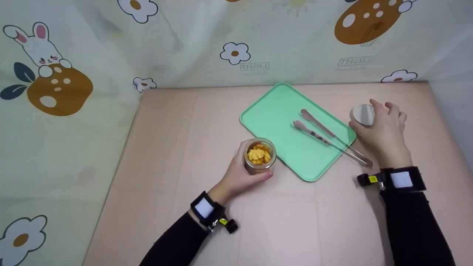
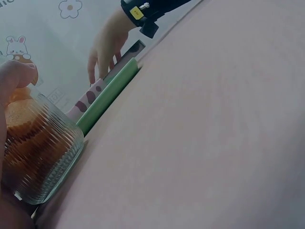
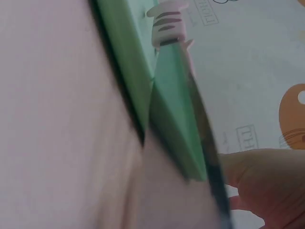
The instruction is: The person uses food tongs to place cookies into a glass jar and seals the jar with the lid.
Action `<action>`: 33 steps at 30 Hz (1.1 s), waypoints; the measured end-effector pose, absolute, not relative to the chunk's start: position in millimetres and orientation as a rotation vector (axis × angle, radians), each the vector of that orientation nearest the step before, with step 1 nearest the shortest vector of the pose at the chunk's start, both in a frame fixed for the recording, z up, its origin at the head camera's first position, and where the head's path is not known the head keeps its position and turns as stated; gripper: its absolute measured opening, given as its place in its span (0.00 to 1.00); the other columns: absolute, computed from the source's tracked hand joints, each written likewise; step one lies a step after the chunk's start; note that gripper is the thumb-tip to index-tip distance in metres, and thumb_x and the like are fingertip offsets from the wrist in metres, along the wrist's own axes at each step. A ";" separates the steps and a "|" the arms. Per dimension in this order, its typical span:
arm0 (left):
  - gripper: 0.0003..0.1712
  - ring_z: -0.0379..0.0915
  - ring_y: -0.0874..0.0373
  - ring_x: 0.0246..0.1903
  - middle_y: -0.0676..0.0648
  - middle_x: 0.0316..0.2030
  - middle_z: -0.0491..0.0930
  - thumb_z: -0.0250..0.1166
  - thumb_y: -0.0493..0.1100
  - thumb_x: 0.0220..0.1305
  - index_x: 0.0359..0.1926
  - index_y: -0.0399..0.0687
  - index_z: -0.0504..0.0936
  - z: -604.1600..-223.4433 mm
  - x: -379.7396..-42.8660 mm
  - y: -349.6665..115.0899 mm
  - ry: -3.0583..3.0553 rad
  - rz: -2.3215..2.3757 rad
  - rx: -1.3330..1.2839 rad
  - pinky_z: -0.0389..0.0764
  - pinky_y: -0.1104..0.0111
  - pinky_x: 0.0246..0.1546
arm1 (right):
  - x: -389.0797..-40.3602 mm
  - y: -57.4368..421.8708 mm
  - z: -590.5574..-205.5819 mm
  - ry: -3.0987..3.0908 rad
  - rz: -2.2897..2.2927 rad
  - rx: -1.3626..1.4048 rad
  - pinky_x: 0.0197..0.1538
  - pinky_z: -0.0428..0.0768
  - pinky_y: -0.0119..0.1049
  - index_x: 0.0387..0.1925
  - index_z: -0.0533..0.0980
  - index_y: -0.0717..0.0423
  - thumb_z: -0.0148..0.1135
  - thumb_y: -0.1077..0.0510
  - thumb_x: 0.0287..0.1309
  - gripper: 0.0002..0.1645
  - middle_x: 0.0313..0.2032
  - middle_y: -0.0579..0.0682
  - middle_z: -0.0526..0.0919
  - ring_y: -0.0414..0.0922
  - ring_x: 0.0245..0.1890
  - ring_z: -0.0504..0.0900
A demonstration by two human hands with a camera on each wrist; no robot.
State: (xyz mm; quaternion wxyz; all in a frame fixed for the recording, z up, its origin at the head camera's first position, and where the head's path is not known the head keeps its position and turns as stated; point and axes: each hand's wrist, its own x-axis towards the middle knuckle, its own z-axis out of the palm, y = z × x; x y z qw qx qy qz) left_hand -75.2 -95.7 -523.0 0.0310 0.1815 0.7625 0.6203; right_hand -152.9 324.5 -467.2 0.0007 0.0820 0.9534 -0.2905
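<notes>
My left hand (image 1: 238,171) holds a ribbed glass jar (image 2: 45,157) from its left and near side, its open mouth facing up. Yellow-orange, ridged pieces of food (image 1: 259,154) fill the jar. At the far right, my right hand (image 1: 388,129) grips a round, pale lid (image 1: 364,115) low over the table, thumb at its near left edge and index finger at its far right. Tongs (image 1: 319,137) with pinkish tips and metal arms lie on a green tray (image 1: 284,96), their joined end past its right corner. In the right wrist view, the tongs' metal arm (image 3: 178,90) crosses close before the camera.
The tray lies at an angle on the pinkish tabletop (image 1: 177,155), between the two hands. Behind and to the left hangs a pale curtain (image 1: 192,44) with rabbit, fruit and flower prints, meeting the table's back and left edges.
</notes>
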 end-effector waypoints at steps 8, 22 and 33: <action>0.56 0.70 0.58 0.71 0.56 0.69 0.76 0.88 0.50 0.51 0.77 0.58 0.66 -523.1 -75.0 -95.6 2.339 1.900 0.534 0.66 0.50 0.77 | -160.2 331.3 -480.2 3.011 -0.932 0.193 0.66 0.67 0.82 0.88 0.53 0.51 0.72 0.47 0.70 0.56 0.78 0.77 0.56 0.77 0.74 0.57; 0.55 0.70 0.58 0.71 0.56 0.69 0.76 0.88 0.51 0.52 0.77 0.57 0.67 -523.3 -75.0 -96.3 2.344 1.902 0.551 0.67 0.51 0.77 | -157.4 335.5 -479.1 2.988 -0.906 0.264 0.65 0.68 0.78 0.84 0.58 0.63 0.73 0.43 0.68 0.56 0.72 0.82 0.54 0.77 0.72 0.53; 0.55 0.71 0.57 0.71 0.55 0.69 0.77 0.88 0.50 0.53 0.76 0.55 0.67 -523.0 -76.2 -96.4 2.329 1.916 0.580 0.67 0.50 0.77 | -153.5 322.3 -451.9 3.012 -0.976 0.317 0.68 0.68 0.77 0.82 0.63 0.62 0.76 0.45 0.63 0.55 0.74 0.78 0.54 0.75 0.75 0.52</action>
